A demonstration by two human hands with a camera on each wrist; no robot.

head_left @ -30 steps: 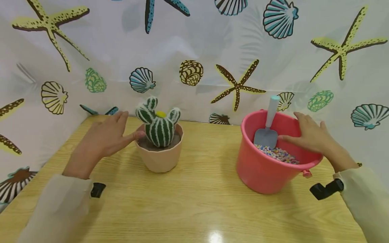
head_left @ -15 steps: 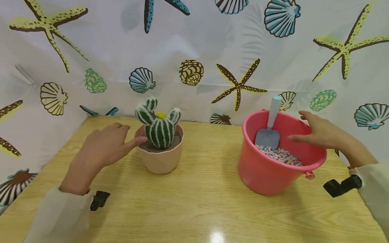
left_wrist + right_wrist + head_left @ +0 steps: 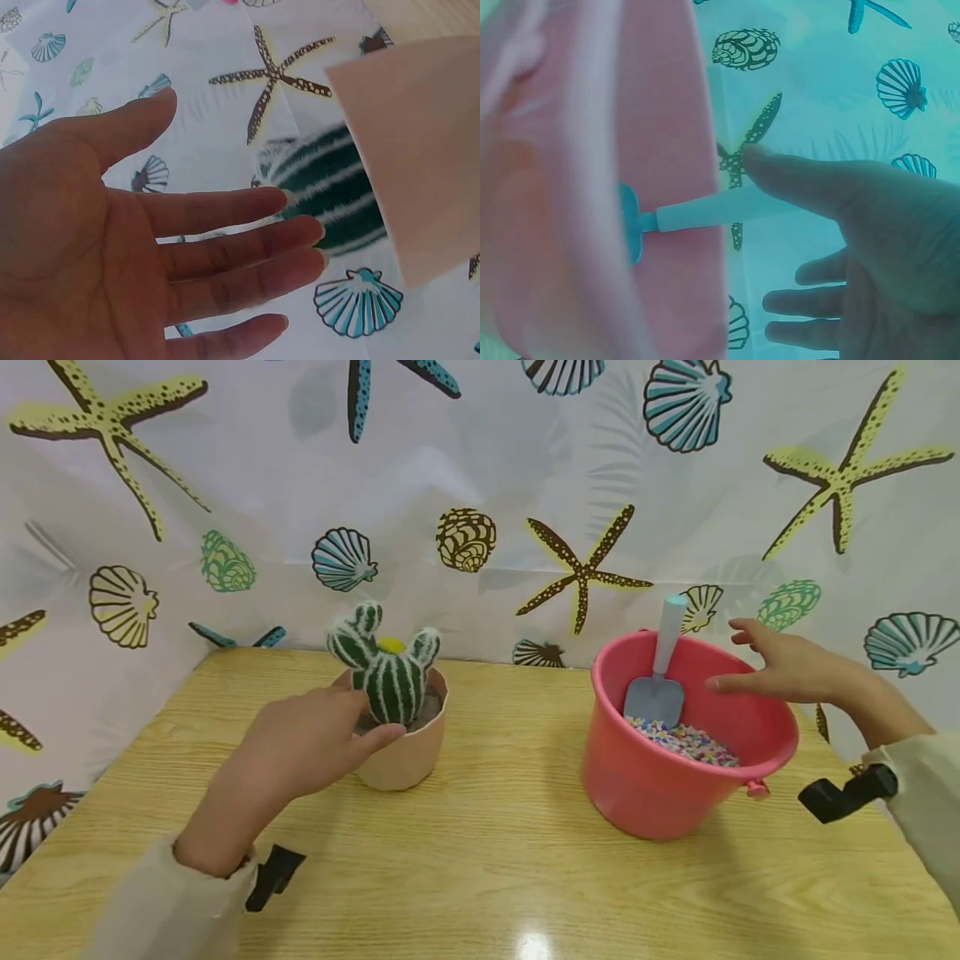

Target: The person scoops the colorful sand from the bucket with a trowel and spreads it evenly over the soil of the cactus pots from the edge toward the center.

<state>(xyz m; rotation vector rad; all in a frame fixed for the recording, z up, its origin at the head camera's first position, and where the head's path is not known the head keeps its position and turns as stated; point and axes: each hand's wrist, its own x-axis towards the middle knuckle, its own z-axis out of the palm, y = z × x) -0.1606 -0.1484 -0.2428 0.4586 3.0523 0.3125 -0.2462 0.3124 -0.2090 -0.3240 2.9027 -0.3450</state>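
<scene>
While cactus (image 3: 393,692) stands near, left fingers (image 3: 217,214) spread.

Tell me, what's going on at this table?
A person has both bare hands out over a wooden table, and neither is gripping anything. The left hand is open beside a fuzzy toy cactus in a pale pink pot; whether it touches is hard to tell. The right hand hovers by the rim of a red bucket, clear of the grey scoop standing in small colourful bits inside.
</scene>
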